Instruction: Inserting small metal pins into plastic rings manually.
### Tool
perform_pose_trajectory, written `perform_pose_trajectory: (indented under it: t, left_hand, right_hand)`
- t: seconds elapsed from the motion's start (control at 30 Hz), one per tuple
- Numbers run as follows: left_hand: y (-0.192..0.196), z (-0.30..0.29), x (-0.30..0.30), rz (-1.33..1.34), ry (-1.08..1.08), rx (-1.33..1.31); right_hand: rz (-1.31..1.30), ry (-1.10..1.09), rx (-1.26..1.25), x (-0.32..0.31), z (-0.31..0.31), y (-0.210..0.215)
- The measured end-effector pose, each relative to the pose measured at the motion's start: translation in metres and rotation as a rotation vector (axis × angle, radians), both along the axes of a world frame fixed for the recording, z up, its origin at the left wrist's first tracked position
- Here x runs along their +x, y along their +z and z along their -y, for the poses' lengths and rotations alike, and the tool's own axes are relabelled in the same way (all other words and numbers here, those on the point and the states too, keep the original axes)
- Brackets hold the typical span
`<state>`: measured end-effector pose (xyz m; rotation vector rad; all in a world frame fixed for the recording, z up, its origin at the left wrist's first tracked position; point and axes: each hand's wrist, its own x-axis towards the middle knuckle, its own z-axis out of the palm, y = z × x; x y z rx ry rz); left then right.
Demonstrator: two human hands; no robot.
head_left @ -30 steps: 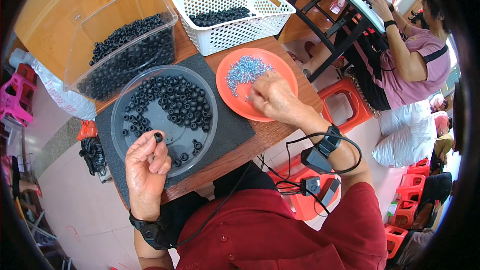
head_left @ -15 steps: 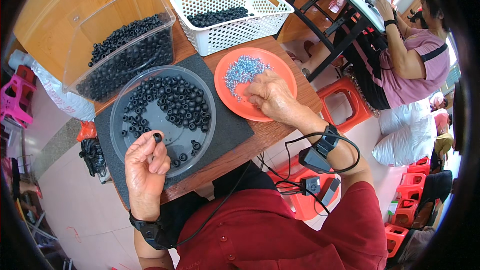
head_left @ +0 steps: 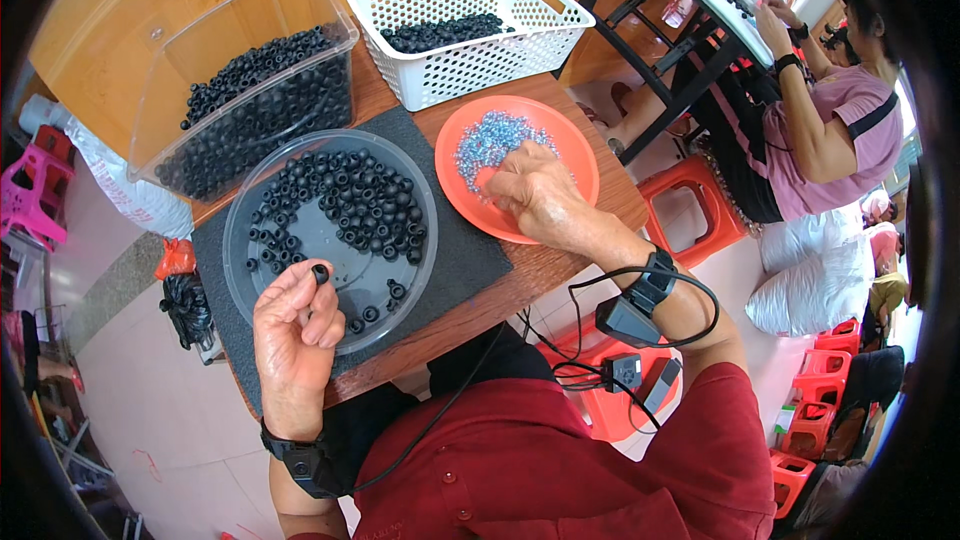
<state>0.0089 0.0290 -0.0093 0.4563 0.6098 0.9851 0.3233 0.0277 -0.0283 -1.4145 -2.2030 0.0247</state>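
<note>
Between the thumb and fingers of my left hand point(head_left: 295, 345) is a small black cap-like piece point(head_left: 320, 274) with a hole in it. That hand is over the near-left rim of a round see-through tub point(head_left: 431, 240), which holds many more black pieces point(head_left: 375, 208). My right hand point(head_left: 540, 198) reaches into an orange plate point(head_left: 582, 140) with its fingers bent together, tips down at the near side of a heap of tiny shiny blue beads point(head_left: 492, 140). Whatever is between those fingertips is hidden.
Behind the tub stands a see-through box point(head_left: 275, 105) of black pieces, beside a white perforated basket point(head_left: 440, 75) holding more. A dark mat point(head_left: 478, 258) lies on the wooden table point(head_left: 555, 265). Right of it are a red stool point(head_left: 705, 210) and a co-worker in pink point(head_left: 840, 130).
My right fingertips have shifted slightly within the orange plate. The view has moved a little; my left hand keeps its hold on the black piece.
</note>
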Motion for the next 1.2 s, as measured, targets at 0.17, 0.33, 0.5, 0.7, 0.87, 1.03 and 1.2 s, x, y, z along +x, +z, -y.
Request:
perform_pose_trajectory:
  t: [0.17, 0.33, 0.5, 0.7, 0.87, 1.03, 1.2]
  left_hand:
    - [0.002, 0.002, 0.002, -0.02, 0.023, -0.013]
    - [0.002, 0.001, 0.003, -0.036, 0.027, -0.013]
    - [0.003, 0.001, 0.004, -0.052, 0.013, 0.028]
    - [0.006, 0.004, 0.004, -0.082, -0.002, 0.077]
    - [0.015, 0.011, 0.011, -0.157, 0.019, 0.099]
    - [0.016, 0.015, 0.013, -0.172, 0.008, 0.186]
    - [0.02, 0.02, 0.01, -0.261, 0.054, 0.255]
  right_hand:
    - [0.087, 0.012, 0.034, 0.0, 0.0, -0.006]
    - [0.091, 0.029, 0.005, 0.0, 0.002, -0.004]
    - [0.102, 0.035, 0.023, 0.0, -0.003, -0.008]
    - [-0.108, 0.021, -0.008, -0.011, 0.006, 0.009]
    - [-0.417, 0.01, -0.144, -0.052, 0.018, 0.041]
    - [-0.638, 0.164, -0.177, -0.099, 0.021, 0.058]
    - [-0.674, 0.277, -0.159, -0.12, 0.02, 0.063]
